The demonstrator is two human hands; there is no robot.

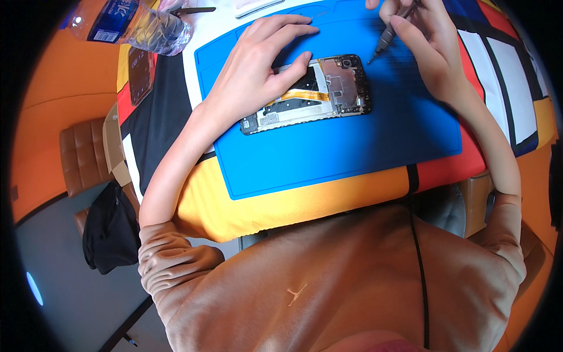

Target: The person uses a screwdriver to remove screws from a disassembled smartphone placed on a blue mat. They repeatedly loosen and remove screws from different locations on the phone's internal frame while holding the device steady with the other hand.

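Observation:
An opened smartphone (346,88) lies tilted on the blue mat, its inner board and metal shield bare. An orange ribbon cable (308,94) crosses its middle. My left hand (264,61) reaches over the phone's left part, fingers stretched out, and the thumb rests over its upper edge. Some of the phone is hidden under this hand. My right hand (431,50) is closed round a thin dark precision screwdriver (385,40). Its tip points down just right of the phone's camera corner, apart from the phone as far as I can see.
The blue work mat (275,170) lies on a multicoloured cloth (234,220). At the far left are a water bottle (141,29) and another phone (141,73) with a lit screen. A pale flat item (256,7) lies beyond the mat. A dark cable (419,252) hangs down in front of me.

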